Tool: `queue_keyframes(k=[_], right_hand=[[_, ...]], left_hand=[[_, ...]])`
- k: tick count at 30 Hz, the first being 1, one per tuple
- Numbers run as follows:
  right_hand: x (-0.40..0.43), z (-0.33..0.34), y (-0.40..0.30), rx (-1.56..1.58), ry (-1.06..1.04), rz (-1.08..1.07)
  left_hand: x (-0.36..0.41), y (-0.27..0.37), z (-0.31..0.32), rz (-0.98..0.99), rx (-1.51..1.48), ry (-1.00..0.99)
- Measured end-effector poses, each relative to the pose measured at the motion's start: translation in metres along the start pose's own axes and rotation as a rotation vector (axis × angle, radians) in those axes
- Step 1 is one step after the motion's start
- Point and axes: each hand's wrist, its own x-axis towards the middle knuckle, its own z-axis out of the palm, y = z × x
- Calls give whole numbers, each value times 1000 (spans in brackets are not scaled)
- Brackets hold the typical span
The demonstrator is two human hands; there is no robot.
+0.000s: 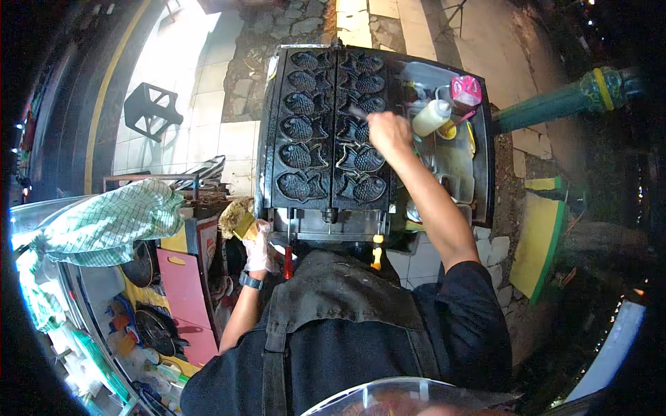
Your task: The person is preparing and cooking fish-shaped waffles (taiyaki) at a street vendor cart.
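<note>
A black cast-iron fish-shaped waffle pan (333,130), spread open in two halves with several fish moulds, lies in front of me. My right hand (389,132) is closed on a thin tool (358,112) whose tip points over the right half; its kind is blurred. In my left hand (257,248), gloved in thin clear plastic, is a wide brush (240,218) with worn bristles, held at the pan's lower left corner. A red handle (288,262) and a yellow-and-black handle (377,252) stick out at the pan's near side.
Right of the pan, a tray area holds a squeeze bottle (432,118), a pink packet (465,91), a small yellow cup (447,130) and clear plastic containers (455,166). A checked cloth (114,223) hangs at left above a pink board (182,286). A black stool (152,112) stands beyond.
</note>
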Motion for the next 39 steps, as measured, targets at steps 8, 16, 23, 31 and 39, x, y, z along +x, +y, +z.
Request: queue_keyframes(k=[8,16,23,31,39], right_hand=[[14,-19,9,-22,13,-136],[26,-19,24,12,3,-283],[20,-42,24,372,168,-156],[20,-20,37,133,87,-179],[-36,-45,14,179,-102,-79]], left_hand=[[-4,19,14,66,30,42],[3,-7,0,-61,-22,-6],[2,14,14,2,-7,5],[-6,45,29,28,-12,18],[1,21,21,42,-76,67]])
